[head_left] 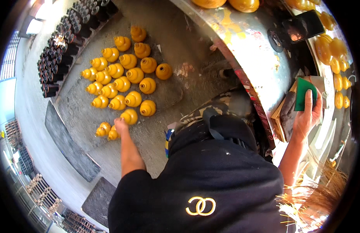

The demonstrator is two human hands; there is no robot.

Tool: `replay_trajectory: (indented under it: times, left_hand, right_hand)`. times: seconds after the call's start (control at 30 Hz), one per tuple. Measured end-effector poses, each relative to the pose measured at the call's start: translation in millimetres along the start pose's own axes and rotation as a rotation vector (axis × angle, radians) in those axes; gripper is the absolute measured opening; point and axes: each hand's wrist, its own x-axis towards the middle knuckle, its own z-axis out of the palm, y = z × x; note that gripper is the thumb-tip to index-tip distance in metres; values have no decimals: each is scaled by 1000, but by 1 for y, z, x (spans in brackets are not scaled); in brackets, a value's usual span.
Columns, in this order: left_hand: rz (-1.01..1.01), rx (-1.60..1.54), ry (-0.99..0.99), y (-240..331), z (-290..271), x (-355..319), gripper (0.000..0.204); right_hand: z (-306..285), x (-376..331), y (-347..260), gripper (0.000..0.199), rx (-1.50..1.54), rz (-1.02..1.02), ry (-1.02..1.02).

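Observation:
Out to the left, my left hand (120, 125) closes around the neck of a yellow gourd-shaped bottle (130, 116) near the floor. Its fingertips are partly hidden. Right beside that hand are two more such bottles, one of them a glossy yellow bottle (103, 129). Beyond it, several matching yellow bottles (135, 75) stand in slanted rows. On my right, my right hand (308, 112) grips a flat green pad (304, 93), fingers laid over its face. Below the pad lies a dark block (287, 114) by a wooden box (280, 122).
A curved metal worktable (261, 46) arcs along my right, bearing a black phone (304, 27) and several yellow gourd-shaped pieces (330, 48). Dark cylindrical containers (63, 54) are packed together at the far left. Dark flat mats (67, 143) lie on the left floor.

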Motion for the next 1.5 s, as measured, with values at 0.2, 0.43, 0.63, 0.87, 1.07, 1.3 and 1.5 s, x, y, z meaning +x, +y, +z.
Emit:
replay_trajectory:
  times: [0.2,0.43,0.63,0.87,1.07,1.3,1.5]
  left_hand:
    - [299,95,-114,81,-183,16,20]
    - [489,-862,176,260,-373,22,25]
    - [1069,-1174,423,465,-442,47,30]
    - [1522,-337,652,679,-435,89,16]
    - [1624,140,549,744,-396,119,13]
    - [1662,442,367,768,-390,110,14]
    - [1764,597,384,780,-382,124,14]
  right_hand:
    - [0,-10,-8,22,-106,17,50]
    - [-22,-24,-10,20,26,155,51]
    - [-67,-47,-19,17,61,161,131]
    - [-109,-71,-11,17,97,166,356]
    - [-136,-93,8,19,84,174,498]
    - [-143,-95,20,20,72,220,545]
    - [-138,-85,21,19,86,230,532]
